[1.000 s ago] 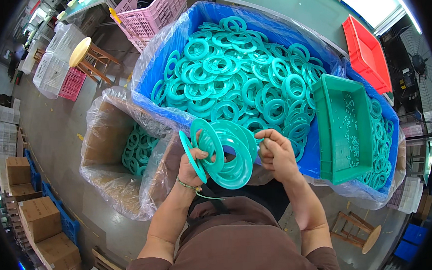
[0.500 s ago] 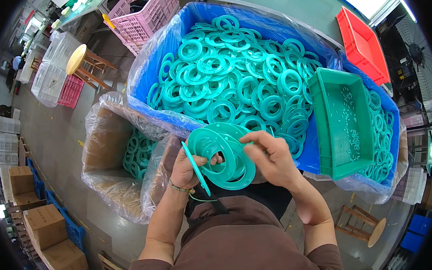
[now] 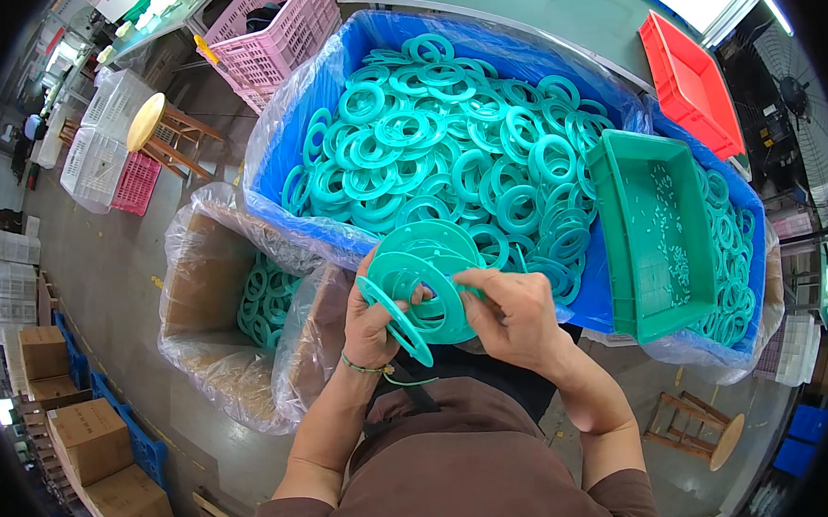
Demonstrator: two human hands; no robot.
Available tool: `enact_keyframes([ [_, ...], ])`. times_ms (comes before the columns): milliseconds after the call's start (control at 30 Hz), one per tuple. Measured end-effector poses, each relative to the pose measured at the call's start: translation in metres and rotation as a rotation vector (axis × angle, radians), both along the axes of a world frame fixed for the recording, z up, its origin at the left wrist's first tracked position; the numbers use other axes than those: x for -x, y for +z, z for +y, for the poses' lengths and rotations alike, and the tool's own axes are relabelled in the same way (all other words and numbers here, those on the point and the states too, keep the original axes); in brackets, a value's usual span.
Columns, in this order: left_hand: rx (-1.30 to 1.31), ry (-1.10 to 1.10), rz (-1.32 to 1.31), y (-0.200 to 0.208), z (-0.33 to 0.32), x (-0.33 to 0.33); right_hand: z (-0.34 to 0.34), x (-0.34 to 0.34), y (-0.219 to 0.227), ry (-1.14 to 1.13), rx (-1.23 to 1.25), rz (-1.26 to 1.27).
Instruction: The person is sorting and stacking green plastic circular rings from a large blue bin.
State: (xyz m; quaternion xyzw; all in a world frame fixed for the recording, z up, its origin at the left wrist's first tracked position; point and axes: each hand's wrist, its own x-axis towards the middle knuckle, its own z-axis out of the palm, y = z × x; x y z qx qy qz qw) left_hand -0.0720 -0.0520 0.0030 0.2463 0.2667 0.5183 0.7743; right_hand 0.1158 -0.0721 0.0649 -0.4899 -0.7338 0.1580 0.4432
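Observation:
My left hand [image 3: 372,320] is closed around several teal plastic rings [image 3: 444,240], holding them fanned apart in front of my body. One ring [image 3: 397,322] tilts outward over my left thumb, partly hiding the fingers. My right hand [image 3: 515,315] pinches at the right edge of the held rings, its thumb and forefinger close together. Whether a small piece sits between those fingertips is too small to tell. Just beyond my hands, a large blue bin [image 3: 313,229] lined with clear plastic holds a heap of similar teal rings [image 3: 406,126].
A green tray [image 3: 615,237] with small pale bits rests across the bin's right side. To the left stands a plastic-lined carton [image 3: 202,281] with more rings inside. A red crate [image 3: 698,89] sits at the far right, a pink crate [image 3: 272,30] at the far left. Stools stand on both sides.
My right hand has come down and left, from above the rings' edge to pinch at it. The held rings have turned, and the tilted one has swung toward my right hand.

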Motion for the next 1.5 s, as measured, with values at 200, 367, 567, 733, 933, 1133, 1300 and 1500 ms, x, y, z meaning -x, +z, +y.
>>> enact_keyframes([
  [200,0.001,0.229,0.087,-0.009,0.000,-0.016,-0.010,0.028,0.008,0.078,0.127,0.009],
  [367,0.061,0.098,-0.050,-0.002,-0.004,-0.017,-0.013,0.043,-0.012,-0.008,0.138,0.006],
  [567,0.031,-0.234,-0.302,-0.011,-0.001,-0.004,-0.001,0.029,-0.010,0.078,0.496,0.422],
  [733,-0.018,-0.239,-0.398,-0.008,-0.003,-0.004,0.017,0.039,-0.004,0.052,0.788,0.905],
  [933,0.048,0.031,-0.055,-0.020,0.000,0.043,0.048,0.093,0.009,0.305,0.680,0.714],
  [1133,-0.171,-0.005,-0.607,-0.056,0.002,0.055,0.064,0.202,0.029,0.474,0.392,-0.108],
  [1300,0.010,0.259,-0.296,-0.023,-0.004,0.089,0.075,0.152,0.010,0.265,0.009,0.043],
  [1500,0.019,0.374,-0.105,-0.003,0.000,0.074,0.060,0.092,-0.017,0.207,0.087,-0.260],
])
